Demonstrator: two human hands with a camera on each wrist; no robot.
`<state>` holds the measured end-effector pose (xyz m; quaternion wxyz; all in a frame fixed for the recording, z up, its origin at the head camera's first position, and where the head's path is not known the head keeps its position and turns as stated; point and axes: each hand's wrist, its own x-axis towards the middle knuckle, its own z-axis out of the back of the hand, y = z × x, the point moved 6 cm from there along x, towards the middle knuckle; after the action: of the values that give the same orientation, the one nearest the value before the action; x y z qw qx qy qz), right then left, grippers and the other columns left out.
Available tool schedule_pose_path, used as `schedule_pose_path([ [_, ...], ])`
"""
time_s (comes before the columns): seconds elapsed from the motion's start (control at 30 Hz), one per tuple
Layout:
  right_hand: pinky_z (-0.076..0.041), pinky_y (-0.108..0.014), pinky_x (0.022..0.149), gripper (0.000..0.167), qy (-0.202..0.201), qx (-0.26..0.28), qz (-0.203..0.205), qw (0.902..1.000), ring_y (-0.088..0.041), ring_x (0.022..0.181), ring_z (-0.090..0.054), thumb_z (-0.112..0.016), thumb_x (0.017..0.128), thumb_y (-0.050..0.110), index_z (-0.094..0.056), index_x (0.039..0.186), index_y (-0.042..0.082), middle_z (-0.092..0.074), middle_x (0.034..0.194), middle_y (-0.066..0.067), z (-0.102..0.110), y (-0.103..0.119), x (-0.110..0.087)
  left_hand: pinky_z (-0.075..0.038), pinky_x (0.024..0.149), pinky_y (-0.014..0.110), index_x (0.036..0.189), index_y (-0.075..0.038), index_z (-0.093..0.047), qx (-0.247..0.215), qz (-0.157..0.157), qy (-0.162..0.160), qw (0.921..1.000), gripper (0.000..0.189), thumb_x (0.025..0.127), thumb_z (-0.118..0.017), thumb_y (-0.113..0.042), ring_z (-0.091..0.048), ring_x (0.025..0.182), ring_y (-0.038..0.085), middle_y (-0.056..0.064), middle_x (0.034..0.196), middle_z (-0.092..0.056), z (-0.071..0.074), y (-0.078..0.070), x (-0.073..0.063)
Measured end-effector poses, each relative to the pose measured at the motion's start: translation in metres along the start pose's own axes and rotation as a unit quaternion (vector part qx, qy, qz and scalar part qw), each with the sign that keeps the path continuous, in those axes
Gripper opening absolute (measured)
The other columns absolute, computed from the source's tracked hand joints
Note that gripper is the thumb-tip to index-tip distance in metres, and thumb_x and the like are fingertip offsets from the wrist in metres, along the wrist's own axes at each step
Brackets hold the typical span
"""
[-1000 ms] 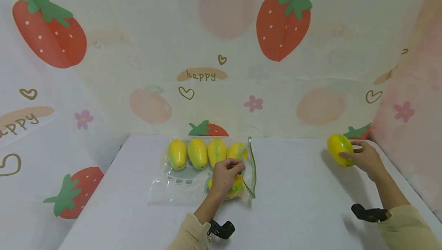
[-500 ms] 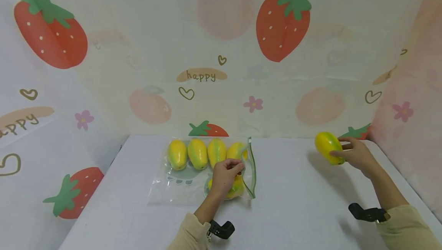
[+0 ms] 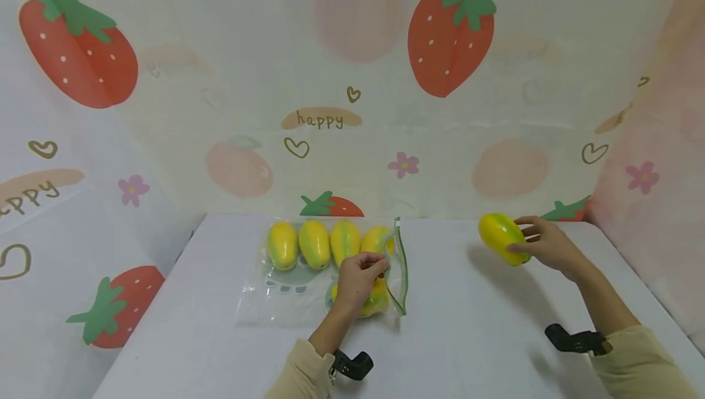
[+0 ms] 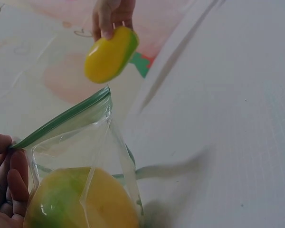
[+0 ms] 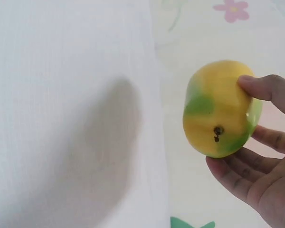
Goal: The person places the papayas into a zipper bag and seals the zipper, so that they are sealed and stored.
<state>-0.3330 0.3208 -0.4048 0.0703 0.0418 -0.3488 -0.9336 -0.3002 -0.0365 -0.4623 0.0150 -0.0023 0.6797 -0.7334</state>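
My left hand (image 3: 355, 283) pinches the green-edged mouth of a clear zip bag (image 3: 256, 301), lifting that rim so the bag gapes toward the right. Inside, a row of several yellow-green mangoes (image 3: 315, 245) lies along the far side, and another mango (image 4: 85, 199) sits near the mouth, partly covered by the hand in the head view. Off to the right, my right hand (image 3: 551, 249) grips a mango (image 3: 502, 238) above the table, thumb on one side and fingers on the other. The right wrist view shows the dark stem spot on this mango's end.
A white-covered table (image 3: 451, 338) carries everything. Behind it stands a cloth backdrop (image 3: 363, 160) printed with strawberries, hearts and flowers, and similar cloth walls close off the left and right sides. A black camera (image 3: 352, 365) is strapped to each wrist.
The right hand has carried its mango leftward over the table, nearer the bag. My left hand and the bag have stayed in place.
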Motion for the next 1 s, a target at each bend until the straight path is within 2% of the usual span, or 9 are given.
schedule_pose_path([
  [0.37,-0.056,-0.046,0.084,0.067,0.022,0.022,0.045,0.9985,-0.037,0.106,-0.062,-0.073,0.086,0.029,-0.043,0.137,-0.003,-0.055,0.126,-0.031,-0.018,0.023,-0.001,-0.051,0.068,0.02,0.1,-0.001,-0.072,0.002,0.001,0.004,1.0,0.023,0.09,-0.07,-0.021,-0.058,0.071,0.008,0.002,0.083,-0.069,0.001,-0.003,0.0],
  [0.77,-0.056,-0.045,0.083,0.062,0.056,0.02,0.08,0.995,-0.034,0.106,-0.061,-0.076,0.082,0.024,-0.049,0.133,0.001,-0.058,0.124,-0.027,-0.034,0.046,0.001,-0.051,0.07,0.02,0.102,0.0,-0.072,0.001,-0.002,0.007,1.0,0.023,0.09,-0.069,-0.02,-0.059,0.072,0.008,0.002,0.085,-0.07,0.001,-0.005,-0.002],
  [1.0,-0.056,-0.042,0.083,0.059,0.094,0.032,0.106,0.9893,-0.032,0.107,-0.061,-0.076,0.082,0.023,-0.051,0.132,0.003,-0.058,0.127,-0.023,-0.05,0.061,0.002,-0.051,0.07,0.02,0.1,0.0,-0.072,-0.001,0.001,0.004,1.0,0.022,0.09,-0.069,-0.02,-0.059,0.072,0.008,0.003,0.084,-0.069,0.0,-0.003,-0.002],
])
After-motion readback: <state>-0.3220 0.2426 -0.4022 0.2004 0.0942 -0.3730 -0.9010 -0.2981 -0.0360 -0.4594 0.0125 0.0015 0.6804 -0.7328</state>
